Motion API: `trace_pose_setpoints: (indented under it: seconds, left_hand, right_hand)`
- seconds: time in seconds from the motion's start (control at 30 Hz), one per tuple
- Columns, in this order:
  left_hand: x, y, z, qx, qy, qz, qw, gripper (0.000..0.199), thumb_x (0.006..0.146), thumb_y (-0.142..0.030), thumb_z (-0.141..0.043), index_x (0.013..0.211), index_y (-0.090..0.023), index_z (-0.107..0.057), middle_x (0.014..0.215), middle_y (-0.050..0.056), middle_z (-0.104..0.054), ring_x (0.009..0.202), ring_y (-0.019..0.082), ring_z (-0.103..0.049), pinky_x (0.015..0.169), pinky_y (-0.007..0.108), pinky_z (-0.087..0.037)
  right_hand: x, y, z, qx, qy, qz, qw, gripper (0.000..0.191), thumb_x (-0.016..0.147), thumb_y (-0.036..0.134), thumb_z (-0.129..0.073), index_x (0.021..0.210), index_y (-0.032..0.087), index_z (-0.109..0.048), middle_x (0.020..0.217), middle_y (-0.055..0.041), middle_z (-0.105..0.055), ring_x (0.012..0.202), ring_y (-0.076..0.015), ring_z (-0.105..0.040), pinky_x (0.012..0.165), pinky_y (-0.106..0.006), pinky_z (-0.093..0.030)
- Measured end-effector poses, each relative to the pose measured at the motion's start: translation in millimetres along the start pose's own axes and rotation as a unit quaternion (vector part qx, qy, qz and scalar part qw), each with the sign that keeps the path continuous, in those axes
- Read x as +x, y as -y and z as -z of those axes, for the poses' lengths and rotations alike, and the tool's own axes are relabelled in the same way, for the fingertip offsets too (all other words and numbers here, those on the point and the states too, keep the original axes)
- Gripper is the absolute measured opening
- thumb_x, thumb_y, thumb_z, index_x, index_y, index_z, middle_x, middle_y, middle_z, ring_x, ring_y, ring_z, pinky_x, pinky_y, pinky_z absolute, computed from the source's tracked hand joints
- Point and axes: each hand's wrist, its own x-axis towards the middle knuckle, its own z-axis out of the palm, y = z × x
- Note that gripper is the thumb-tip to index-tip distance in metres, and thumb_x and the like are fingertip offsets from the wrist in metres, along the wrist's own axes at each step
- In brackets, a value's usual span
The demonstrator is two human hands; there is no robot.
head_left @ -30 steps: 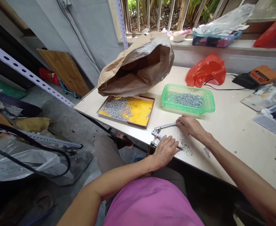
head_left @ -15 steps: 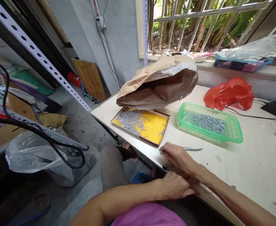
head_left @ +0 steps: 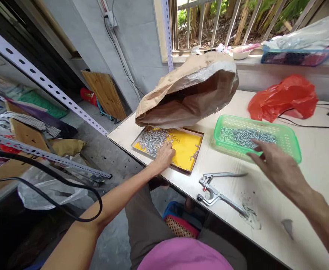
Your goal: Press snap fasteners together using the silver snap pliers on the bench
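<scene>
My left hand (head_left: pixel 164 155) is at the front edge of a shallow tray (head_left: pixel 189 171) with a yellow bottom, its fingers pressed together at the small metal pieces (head_left: pixel 153 141); whatever they hold is hidden. Over the near side of a green basket (head_left: pixel 295 144) hangs my right hand (head_left: pixel 277 161), fingers apart and nothing held. More metal pieces (head_left: pixel 247 137) lie inside that basket. Between the two hands, metal hand pliers (head_left: pixel 216 195) rest on the table with their handles spread.
A large open paper sack (head_left: pixel 192 95) leans behind the tray. Behind the basket are a red plastic bag (head_left: pixel 285 97) and a black cable. A small grey scrap (head_left: pixel 288 228) lies at the right front. Perforated metal shelving stands at the left.
My left hand has moved from the table's front edge up to the tray. My right hand has shifted right to the basket. The pliers now lie uncovered on the table.
</scene>
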Motion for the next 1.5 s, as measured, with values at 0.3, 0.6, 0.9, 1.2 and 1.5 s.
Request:
trace_pose_setpoints:
  seconds: [0.3,0.6,0.9,1.2,1.5]
  left_hand:
    - [-12,-28,26.5,-0.218,-0.063,0.013,0.974,0.014,0.085,-0.018,-0.054,0.085,-0.015,-0.068,0.088,0.007,-0.065,0.088,0.018,-0.056,0.081,0.03,-0.044]
    - [-53,-117,-3.2,-0.549,0.183,0.138,0.804,0.024,0.075,-0.033,-0.066,0.082,-0.011,-0.071,0.061,0.0,-0.06,0.047,0.005,-0.041,0.046,0.018,-0.032]
    - [-51,-108,-11.5,-0.499,0.222,0.141,0.826,0.03,0.071,-0.042,-0.065,0.068,-0.012,-0.068,0.047,-0.005,-0.047,0.041,0.005,-0.035,0.042,0.019,-0.024]
    - [-47,-105,-14.9,-0.466,0.284,0.147,0.825,0.033,0.072,-0.045,-0.063,0.062,-0.013,-0.061,0.039,-0.005,-0.045,0.033,0.005,-0.034,0.037,0.019,-0.022]
    - [-48,-106,-4.3,-0.466,0.319,0.115,0.817,0.04,0.069,-0.052,-0.062,0.063,-0.013,-0.058,0.047,-0.005,-0.046,0.035,0.005,-0.04,0.037,0.018,-0.023]
  right_hand:
    - [-109,91,-26,0.044,0.208,-0.01,0.977,0.03,0.095,0.035,-0.037,0.112,0.022,-0.058,0.094,-0.0056,-0.059,0.078,-0.0171,-0.061,0.063,-0.029,-0.047]
    - [-104,95,-22,-0.006,0.233,-0.023,0.972,0.028,0.096,0.028,-0.034,0.097,0.02,-0.061,0.084,-0.0058,-0.057,0.077,-0.0176,-0.055,0.06,-0.029,-0.037]
    - [-105,97,-22,-0.023,0.226,-0.028,0.974,0.026,0.097,0.027,-0.036,0.093,0.019,-0.061,0.084,-0.0057,-0.057,0.075,-0.0169,-0.053,0.059,-0.03,-0.032]
    - [-103,98,-21,-0.024,0.227,-0.018,0.973,0.025,0.096,0.025,-0.037,0.088,0.019,-0.059,0.084,-0.0061,-0.058,0.074,-0.0169,-0.052,0.06,-0.03,-0.031]
    - [-85,64,-16,-0.015,0.193,0.021,0.981,0.077,0.076,0.059,-0.061,0.136,0.016,-0.04,0.144,-0.0209,-0.034,0.13,-0.0379,-0.031,0.096,-0.05,-0.035]
